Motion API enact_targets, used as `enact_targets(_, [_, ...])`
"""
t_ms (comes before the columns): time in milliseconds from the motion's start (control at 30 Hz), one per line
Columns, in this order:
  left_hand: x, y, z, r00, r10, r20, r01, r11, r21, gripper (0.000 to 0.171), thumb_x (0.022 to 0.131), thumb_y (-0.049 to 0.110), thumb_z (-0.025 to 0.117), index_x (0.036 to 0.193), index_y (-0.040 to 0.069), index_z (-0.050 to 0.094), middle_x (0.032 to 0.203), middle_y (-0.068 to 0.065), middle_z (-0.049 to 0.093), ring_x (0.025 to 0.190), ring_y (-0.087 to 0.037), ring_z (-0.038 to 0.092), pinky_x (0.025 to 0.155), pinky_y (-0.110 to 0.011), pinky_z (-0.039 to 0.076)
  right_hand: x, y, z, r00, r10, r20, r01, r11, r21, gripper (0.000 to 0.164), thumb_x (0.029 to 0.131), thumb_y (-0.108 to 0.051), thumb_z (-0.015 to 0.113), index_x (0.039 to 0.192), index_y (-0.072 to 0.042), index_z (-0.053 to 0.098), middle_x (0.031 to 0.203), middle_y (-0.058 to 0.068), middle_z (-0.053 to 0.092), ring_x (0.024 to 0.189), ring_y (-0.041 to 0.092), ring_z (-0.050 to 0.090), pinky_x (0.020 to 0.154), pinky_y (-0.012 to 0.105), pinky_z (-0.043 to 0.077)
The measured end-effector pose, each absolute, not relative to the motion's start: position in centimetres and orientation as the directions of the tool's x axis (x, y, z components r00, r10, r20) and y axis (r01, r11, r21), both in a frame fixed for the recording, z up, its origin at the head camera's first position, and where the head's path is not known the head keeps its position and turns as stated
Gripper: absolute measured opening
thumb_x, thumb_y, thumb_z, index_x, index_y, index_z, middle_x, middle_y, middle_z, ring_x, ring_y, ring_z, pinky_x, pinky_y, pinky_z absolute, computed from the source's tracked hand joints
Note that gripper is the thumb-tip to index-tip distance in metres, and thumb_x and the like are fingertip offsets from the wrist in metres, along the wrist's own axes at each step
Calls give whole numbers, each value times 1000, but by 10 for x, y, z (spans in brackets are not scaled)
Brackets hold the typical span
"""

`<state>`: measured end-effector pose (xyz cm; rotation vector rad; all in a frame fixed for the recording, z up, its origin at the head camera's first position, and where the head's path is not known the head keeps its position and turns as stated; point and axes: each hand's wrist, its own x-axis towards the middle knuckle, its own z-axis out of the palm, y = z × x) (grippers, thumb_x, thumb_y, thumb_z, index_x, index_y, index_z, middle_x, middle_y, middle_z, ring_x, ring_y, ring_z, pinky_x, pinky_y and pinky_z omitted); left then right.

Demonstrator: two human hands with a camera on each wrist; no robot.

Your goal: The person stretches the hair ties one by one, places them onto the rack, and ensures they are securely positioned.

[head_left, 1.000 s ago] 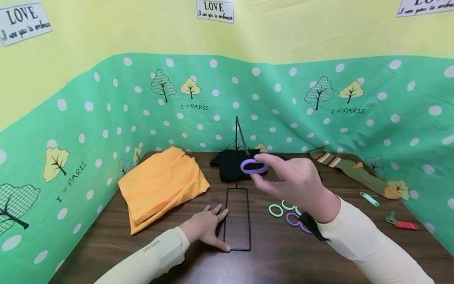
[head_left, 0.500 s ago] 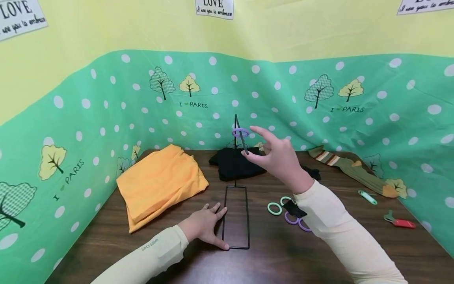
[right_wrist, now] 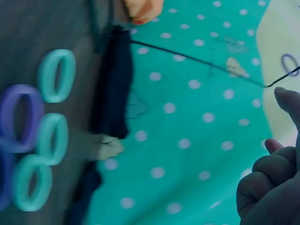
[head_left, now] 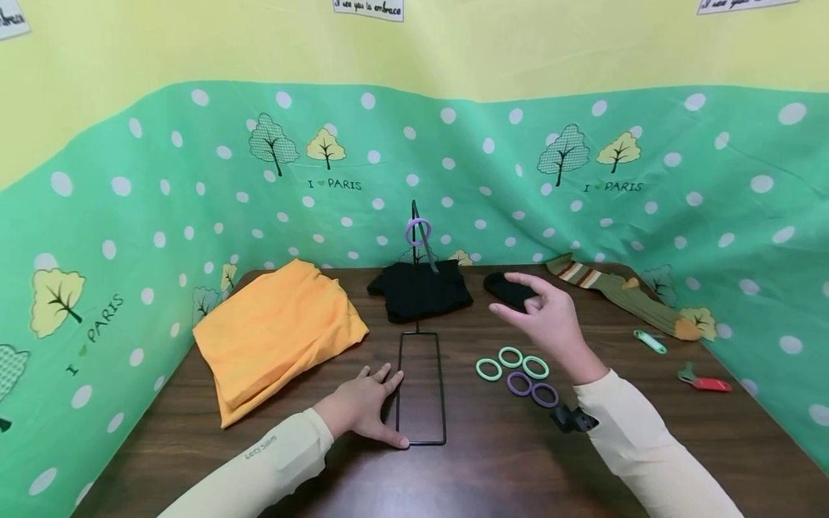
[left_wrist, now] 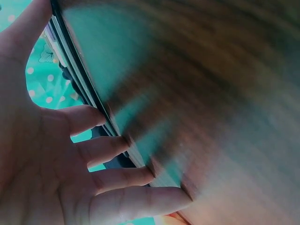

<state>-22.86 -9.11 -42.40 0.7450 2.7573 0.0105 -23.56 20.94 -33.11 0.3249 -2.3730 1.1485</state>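
A black wire stand (head_left: 442, 388) lies its rectangular base on the table, its thin post rising to a slanting arm. Round that arm near the top hangs a purple ring (head_left: 407, 232), also seen in the right wrist view. My left hand (head_left: 363, 406) rests at the left side of the base, fingers spread, thumb on the near corner. To the right of the post, my right hand (head_left: 550, 316) is in the air and holds nothing; thumb and index finger are apart, the other fingers bent. Under it lie several green rings (head_left: 488, 380) and purple rings (head_left: 509, 385).
A folded orange cloth (head_left: 278, 338) lies left of the stand. Behind the base are a folded black garment (head_left: 421, 295) and a small black item (head_left: 508, 291). At the right lie a green striped sock (head_left: 648, 309), a green-handled tool (head_left: 650, 342) and a red-handled peeler (head_left: 712, 384).
My right hand has carried the purple ring up onto the stand's arm, let go of it and drawn back to the right and down. My left hand has stayed at the base.
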Motion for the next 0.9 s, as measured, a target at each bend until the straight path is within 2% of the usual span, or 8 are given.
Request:
enact_targets(167, [-230,-93,-424,-830,495,-258,493,866,78,115,56,84,58,147,22,26,153,-11,24,131,-47,32,90,-49,47,-235,226,-361,-935,27,355,-272,588,-762,56,76,-40,74,123,-15,58,44,-11,21,36,5,20,38,27,29])
enact_targets(333, [-228,-92,-422,-826,499,-262,496,864,80,115,55,84,58,147,22,26,152,-11,24,131,-46,32,90,-48,47,-233,230,-383,-975,21,223,-172,567,-805,61,75,-44,74,125,-14,56,46,-10,22,37,5,21,38,26,29])
enact_targets(567, [-225,-90,-420,-827,492,-273,492,868,74,115,55,84,58,147,22,26,152,-11,25,131,-46,34,91,-48,47,-235,231,-407,-992,-45,114,-118,588,-800,62,73,-38,77,124,-8,56,47,-9,23,39,6,21,38,23,25])
enact_targets(900, [-225,-90,-420,-827,493,-272,494,867,68,115,56,84,58,147,22,26,152,-11,25,130,-47,34,92,-47,46,-248,229,-424,-991,-131,2,-86,638,-765,60,73,-27,78,123,-3,55,48,-8,24,41,7,23,41,22,25])
